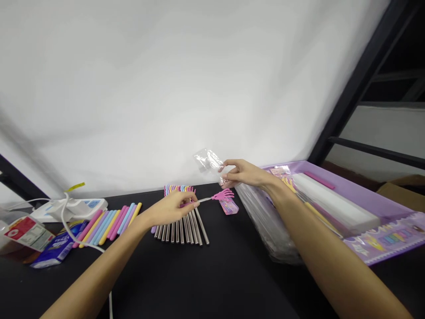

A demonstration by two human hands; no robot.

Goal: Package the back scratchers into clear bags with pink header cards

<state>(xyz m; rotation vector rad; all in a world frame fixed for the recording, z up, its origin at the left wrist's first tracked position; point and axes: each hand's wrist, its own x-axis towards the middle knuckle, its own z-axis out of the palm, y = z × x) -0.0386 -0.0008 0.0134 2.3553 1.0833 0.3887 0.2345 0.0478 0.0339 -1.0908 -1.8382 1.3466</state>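
Note:
My left hand (171,209) is closed round a pink telescopic back scratcher (217,196), whose claw head points right over the black table (212,274). My right hand (244,173) pinches a small clear plastic bag (208,161) held up in the air, just above the claw. Under my left hand lies a row of several more scratchers with metal shafts (182,227) and coloured claw heads. A small pink printed card (229,206) lies flat just below the claw.
A row of pastel coloured sticks (109,223) lies at left, beside a white power strip (69,208), a blue packet (55,250) and a labelled bottle (23,232). At right are a stack of clear bags (265,221) and a purple open box (365,212). A white wall stands behind.

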